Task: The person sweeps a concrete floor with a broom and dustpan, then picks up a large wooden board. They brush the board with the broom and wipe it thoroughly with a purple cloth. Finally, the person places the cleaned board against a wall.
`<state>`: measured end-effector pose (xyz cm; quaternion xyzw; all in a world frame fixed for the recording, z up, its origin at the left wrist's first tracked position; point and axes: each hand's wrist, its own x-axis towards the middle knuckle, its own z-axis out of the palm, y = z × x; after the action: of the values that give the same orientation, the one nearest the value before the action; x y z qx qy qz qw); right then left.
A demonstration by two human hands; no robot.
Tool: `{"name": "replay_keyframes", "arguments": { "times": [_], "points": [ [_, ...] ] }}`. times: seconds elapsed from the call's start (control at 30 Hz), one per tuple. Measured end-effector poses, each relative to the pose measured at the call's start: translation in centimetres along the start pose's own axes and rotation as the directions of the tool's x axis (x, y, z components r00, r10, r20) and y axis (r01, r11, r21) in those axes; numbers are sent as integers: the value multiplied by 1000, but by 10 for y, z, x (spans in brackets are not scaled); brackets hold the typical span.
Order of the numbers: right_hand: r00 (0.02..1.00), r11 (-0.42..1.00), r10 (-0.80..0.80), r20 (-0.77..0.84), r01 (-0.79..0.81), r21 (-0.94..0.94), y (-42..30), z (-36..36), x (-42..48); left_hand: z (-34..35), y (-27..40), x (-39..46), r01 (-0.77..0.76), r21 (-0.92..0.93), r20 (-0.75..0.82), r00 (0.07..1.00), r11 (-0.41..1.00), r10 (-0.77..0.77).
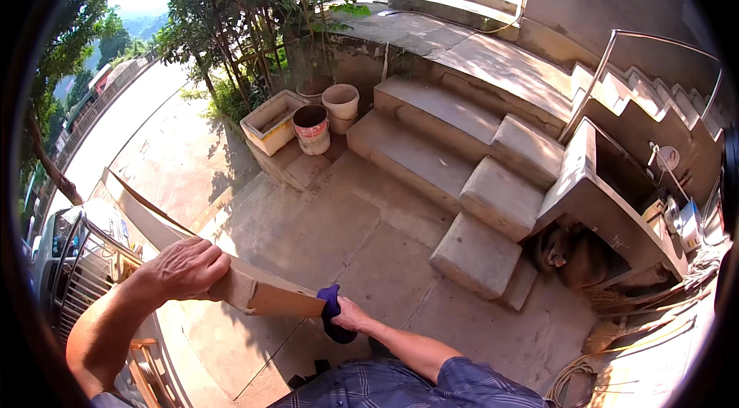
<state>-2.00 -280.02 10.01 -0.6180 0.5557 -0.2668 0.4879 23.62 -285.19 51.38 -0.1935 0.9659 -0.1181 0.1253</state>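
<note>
A long, wood-coloured board runs from in front of my body out to the far left. My left hand grips its edge from above, fingers curled over it. Just beyond that hand the board's pale face slants away towards the sunlit yard. A dark purple cloth is bunched in my right hand. That cloth touches the board's near end, and part of it hangs below the fingers.
Broad concrete steps and stepped blocks rise ahead to the right. Near the shrubs stand a white planter box and several buckets. A parked vehicle and a wooden frame are at left; coiled rope lies at lower right.
</note>
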Motion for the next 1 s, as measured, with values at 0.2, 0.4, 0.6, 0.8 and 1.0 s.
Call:
{"name": "replay_keyframes", "arguments": {
  "times": [0.2,0.4,0.6,0.8,1.0],
  "points": [
    [962,917,150,228,-221,331,-10,26,-4,136,38,-61,50,-83,89,995,995,-42],
    [940,849,-42,339,-145,507,-80,73,23,185,115,-107,488,-202,-43,862,849,-506],
    [830,872,-446,334,317,374,-128,141,32,205,114,-112,-14,-759,646,109,-651,-755],
    [757,759,-589,281,399,515,-186,175,61,212,98,-66,550,-762,382,-47,-343,-923],
    [718,709,-657,231,483,514,-229,204,170,224,107,-89,726,-660,262,-19,-194,-965]
  ]
}}
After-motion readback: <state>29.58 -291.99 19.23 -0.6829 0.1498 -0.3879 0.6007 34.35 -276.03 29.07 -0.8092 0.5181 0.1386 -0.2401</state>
